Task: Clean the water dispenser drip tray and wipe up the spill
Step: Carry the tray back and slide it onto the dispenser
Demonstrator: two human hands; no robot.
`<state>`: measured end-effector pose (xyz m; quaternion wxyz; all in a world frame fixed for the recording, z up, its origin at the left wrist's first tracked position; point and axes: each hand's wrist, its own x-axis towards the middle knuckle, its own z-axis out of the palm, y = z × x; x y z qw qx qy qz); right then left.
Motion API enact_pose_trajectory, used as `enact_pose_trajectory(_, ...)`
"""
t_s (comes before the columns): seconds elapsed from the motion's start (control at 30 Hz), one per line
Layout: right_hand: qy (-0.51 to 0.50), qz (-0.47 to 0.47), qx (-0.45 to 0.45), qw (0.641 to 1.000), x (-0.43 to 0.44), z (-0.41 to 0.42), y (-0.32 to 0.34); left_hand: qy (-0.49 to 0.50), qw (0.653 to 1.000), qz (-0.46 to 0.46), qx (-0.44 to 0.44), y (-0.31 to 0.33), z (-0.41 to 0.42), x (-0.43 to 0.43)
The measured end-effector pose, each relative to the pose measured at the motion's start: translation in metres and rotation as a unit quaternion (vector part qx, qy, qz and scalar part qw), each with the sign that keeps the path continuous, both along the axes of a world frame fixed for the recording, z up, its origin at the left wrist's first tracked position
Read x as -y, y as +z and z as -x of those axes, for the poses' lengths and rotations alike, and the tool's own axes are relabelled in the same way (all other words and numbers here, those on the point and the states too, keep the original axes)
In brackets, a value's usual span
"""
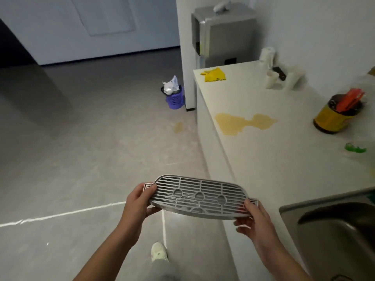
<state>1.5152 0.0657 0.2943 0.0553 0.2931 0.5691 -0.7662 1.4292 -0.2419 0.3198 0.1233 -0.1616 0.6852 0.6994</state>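
Between both hands (140,201), drip tray (198,196)

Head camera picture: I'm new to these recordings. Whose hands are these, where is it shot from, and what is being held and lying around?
There is no machine here: a person wears one wide-angle camera on the head, looking forward and down. The left hand and right hand each have a grip on one end of a grey slotted drip tray, held level over the floor. To the right runs a white counter with a yellowish spill, a yellow cloth, white cups and a yellow tin of utensils. A steel sink sits nearest. Further back stand the grey water dispenser and a purple bin, with a smaller stain on the floor.
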Motion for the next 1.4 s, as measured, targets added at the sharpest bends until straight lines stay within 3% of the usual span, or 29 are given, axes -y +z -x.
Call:
enact_pose_trajectory(0.2,0.131,-0.064,0.000,0.989,0.096,0.116,0.002,0.058,0.998,-0.011,0.007,-0.019,0.060,0.118)
enact_pose_trajectory(0.43,0.209,-0.102,0.019,0.972,0.177,0.245,0.010,0.059,0.998,0.019,0.021,-0.016,0.164,0.216)
enact_pose_trajectory(1.0,0.250,-0.062,0.013,0.966,0.231,0.609,-0.012,0.112,0.992,0.044,0.031,-0.011,0.497,0.263)
enact_pose_trajectory(1.4,0.134,-0.070,0.033,0.988,0.232,0.824,-0.025,-0.007,0.999,0.030,0.033,-0.032,0.790,0.266)
